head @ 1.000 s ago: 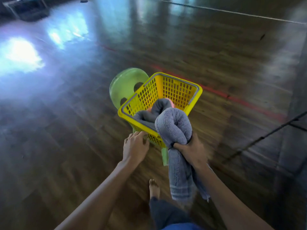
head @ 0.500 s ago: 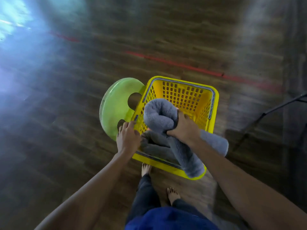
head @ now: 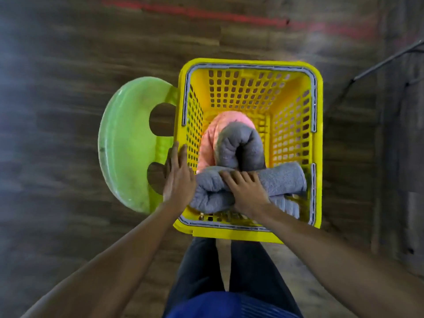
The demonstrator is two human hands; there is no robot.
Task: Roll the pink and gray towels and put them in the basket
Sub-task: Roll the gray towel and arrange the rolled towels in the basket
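A yellow perforated basket [head: 252, 67] stands below me, seen from straight above. Inside it lies a rolled pink towel [head: 207, 138] with a rolled gray towel [head: 241, 145] on it. A second gray towel roll [head: 284, 177] lies across the near end of the basket. My right hand [head: 245, 191] presses down on this roll, fingers curled around it. My left hand [head: 177, 177] grips the basket's left rim, its fingers on the outside of the wall.
A light green plastic stool [head: 126, 143] with cut-out holes sits under the basket and sticks out to its left. My legs are below the basket's near edge. The floor is dark wood with a red line [head: 206, 14] beyond. A black cable [head: 380, 63] runs at right.
My right hand has brought the gray roll from above the basket's near rim down inside the basket. The camera has tilted to look straight down. My left hand stays on the left rim.
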